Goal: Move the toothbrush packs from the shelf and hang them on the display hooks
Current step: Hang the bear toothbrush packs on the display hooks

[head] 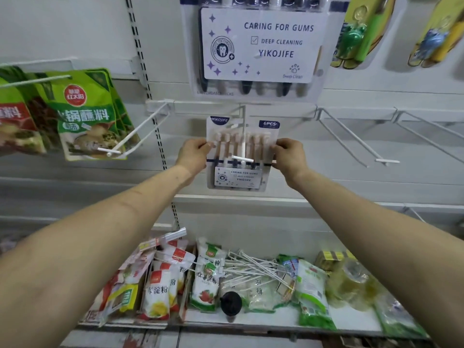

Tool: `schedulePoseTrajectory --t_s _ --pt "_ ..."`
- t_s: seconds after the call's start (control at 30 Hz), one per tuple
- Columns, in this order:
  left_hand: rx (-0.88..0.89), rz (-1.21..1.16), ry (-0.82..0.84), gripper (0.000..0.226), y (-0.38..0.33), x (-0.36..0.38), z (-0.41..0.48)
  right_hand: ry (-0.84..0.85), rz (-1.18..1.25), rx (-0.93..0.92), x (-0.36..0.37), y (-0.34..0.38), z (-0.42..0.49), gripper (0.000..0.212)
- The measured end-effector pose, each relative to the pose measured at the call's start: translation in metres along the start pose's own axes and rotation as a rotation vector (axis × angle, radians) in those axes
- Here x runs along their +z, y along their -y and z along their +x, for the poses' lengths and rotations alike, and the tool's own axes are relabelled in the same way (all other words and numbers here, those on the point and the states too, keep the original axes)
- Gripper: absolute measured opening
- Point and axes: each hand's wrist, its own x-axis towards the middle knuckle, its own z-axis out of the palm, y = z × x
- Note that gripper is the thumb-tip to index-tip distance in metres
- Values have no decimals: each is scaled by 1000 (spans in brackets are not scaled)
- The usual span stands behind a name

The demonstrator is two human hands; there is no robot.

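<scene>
A clear toothbrush pack (241, 178) labelled YIKOJIFE, 6PCS, hangs in front of the back panel at centre. My left hand (193, 153) pinches its left edge and my right hand (288, 154) pinches its right edge. A white display hook (243, 136) runs out through the pack's top, its tip in front of the brushes. Another, larger-looking pack of the same brand (258, 46) hangs on the row above.
Green sauce pouches (85, 114) hang at left beside a bare hook (130, 136). Bare hooks (356, 139) stick out at right. Children's toothbrush cards (359, 31) hang top right. The shelf (273, 318) below holds starch bags, loose white hooks (253, 267) and a black cup (231, 303).
</scene>
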Motion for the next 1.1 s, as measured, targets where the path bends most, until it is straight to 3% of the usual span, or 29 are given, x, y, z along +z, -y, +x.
schedulePoseTrajectory --t_s 0.1,0.3,0.5,0.63,0.7,0.9,1.1 --pt "-12 -47 15 22 2 2 13 1 23 -3 -1 13 -6 47" --pt "-46 -68 0 18 9 9 33 -39 3 8 3 28 -9 21" --pt "14 -19 -19 19 20 13 34 -89 -65 -16 3 35 -20 27" --pt "-84 365 -158 22 30 13 11 -109 -311 -87 -7 40 -61 32" --pt "-106 570 -122 21 29 16 -15 -62 -413 -114 -9 40 -90 35" --pt "286 855 86 32 11 48 -107 118 -785 -270 -31 38 -182 47" --pt "580 1032 202 50 -29 124 -179 35 -1055 -302 -97 19 -243 58"
